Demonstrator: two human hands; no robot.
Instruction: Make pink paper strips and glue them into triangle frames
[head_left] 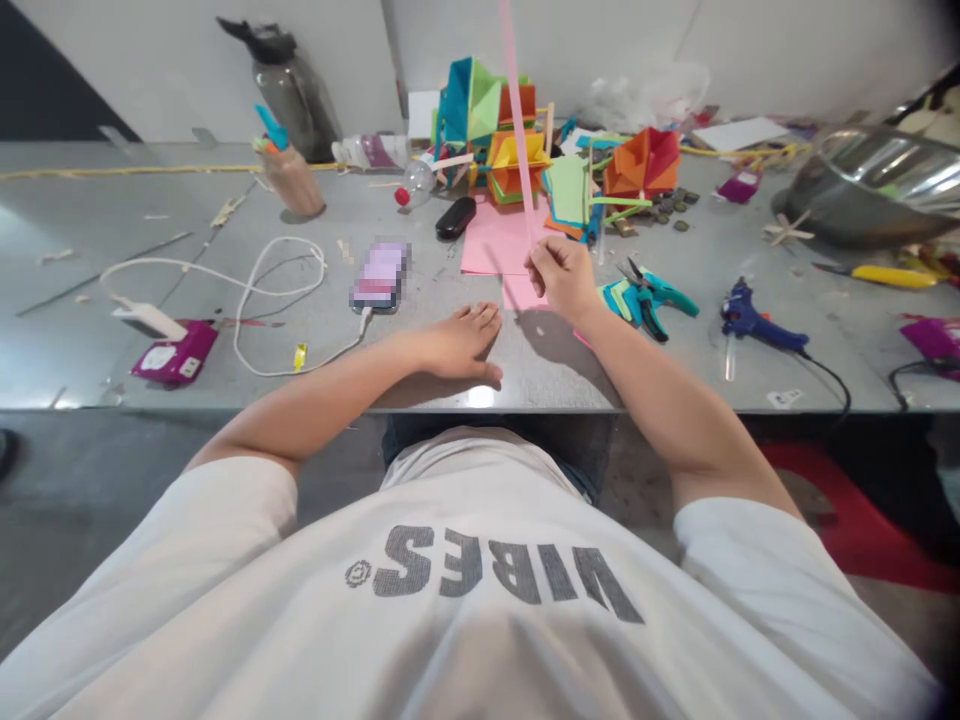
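My right hand (561, 278) is closed in a pinch on the lower end of a long pink paper strip (517, 120), which rises upright in front of the folded paper pieces. Lying flat on the grey table (420, 385), my left hand (463, 342) has its fingers stretched out and holds nothing. Pink paper sheets (484, 240) lie just beyond both hands. Beside my right wrist are teal-handled pliers (660, 295) on small green and teal paper pieces (619, 300). A phone (381, 275) on a white cable lies to the left of my left hand.
Colourful folded paper shapes (517, 160) stand at the back. A blue glue gun (761, 320), a yellow-handled cutter (889, 275) and a metal bowl (862, 200) are at right. On the left are a bottle (289, 95), a tool cup (292, 180) and a purple power block (176, 355).
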